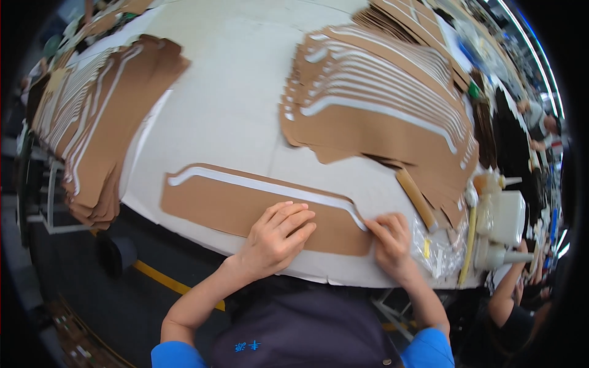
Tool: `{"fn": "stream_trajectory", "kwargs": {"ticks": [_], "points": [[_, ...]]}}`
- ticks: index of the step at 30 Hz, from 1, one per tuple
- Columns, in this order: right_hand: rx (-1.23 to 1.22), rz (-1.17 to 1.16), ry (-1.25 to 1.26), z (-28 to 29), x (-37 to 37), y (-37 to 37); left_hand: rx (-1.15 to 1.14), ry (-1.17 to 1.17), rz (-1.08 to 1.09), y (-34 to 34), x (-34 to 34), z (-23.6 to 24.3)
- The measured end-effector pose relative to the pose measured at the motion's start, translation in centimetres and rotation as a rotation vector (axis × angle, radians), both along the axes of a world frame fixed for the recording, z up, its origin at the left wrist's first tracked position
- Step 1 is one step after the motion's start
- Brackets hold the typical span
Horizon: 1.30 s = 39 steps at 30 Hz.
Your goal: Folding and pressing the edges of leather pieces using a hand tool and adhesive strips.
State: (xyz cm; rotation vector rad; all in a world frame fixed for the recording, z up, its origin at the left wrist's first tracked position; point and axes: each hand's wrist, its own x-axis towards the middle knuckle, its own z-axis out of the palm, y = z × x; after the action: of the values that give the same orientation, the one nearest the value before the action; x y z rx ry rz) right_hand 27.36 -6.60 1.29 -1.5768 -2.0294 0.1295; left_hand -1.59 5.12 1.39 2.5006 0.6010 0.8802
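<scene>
A long brown panel (205,204) lies flat near the front edge of the white-covered table. Along its far edge runs a white strip (251,182) that bends down at both ends. My left hand (276,240) rests on the panel's middle, fingers stretched out and their tips just below the strip. At the panel's right edge my right hand (392,243) has thumb and forefinger pinched at the strip's lower right end. The fingertips partly hide what they grip there.
Fanned brown panels with white strips (368,130) lie at the far right; another fanned pile (116,132) overhangs the left edge. A tan bar (417,199), a clear plastic bag (443,256) and pale squeeze bottles (508,216) are to the right. Another person's arm (504,297) shows beyond.
</scene>
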Motion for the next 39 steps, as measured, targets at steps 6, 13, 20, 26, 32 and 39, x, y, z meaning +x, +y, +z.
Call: {"fn": "stream_trajectory", "kwargs": {"ticks": [6,13,20,26,32,39], "points": [[-0.214,-0.137,0.073,6.3,1.5,-3.2,0.046,-0.042,0.400,1.5,-7.5,0.4],[-0.196,0.326,0.278,4.2,-9.3,14.3,0.109,0.004,0.665,2.1,-10.5,-0.3],[-0.059,0.295,-0.036,-0.6,-19.9,21.6,0.097,-0.004,0.707,2.5,-11.3,-1.3],[-0.013,0.253,-0.052,-0.3,-20.8,21.1,0.096,-0.023,0.697,2.4,-11.5,-1.3],[-0.311,0.228,0.244,1.0,-20.8,21.3,0.107,-0.032,0.691,2.5,-11.7,-1.6],[-0.389,0.403,0.205,0.4,-20.5,22.6,0.131,-0.003,0.691,2.6,-11.9,-1.7]]}}
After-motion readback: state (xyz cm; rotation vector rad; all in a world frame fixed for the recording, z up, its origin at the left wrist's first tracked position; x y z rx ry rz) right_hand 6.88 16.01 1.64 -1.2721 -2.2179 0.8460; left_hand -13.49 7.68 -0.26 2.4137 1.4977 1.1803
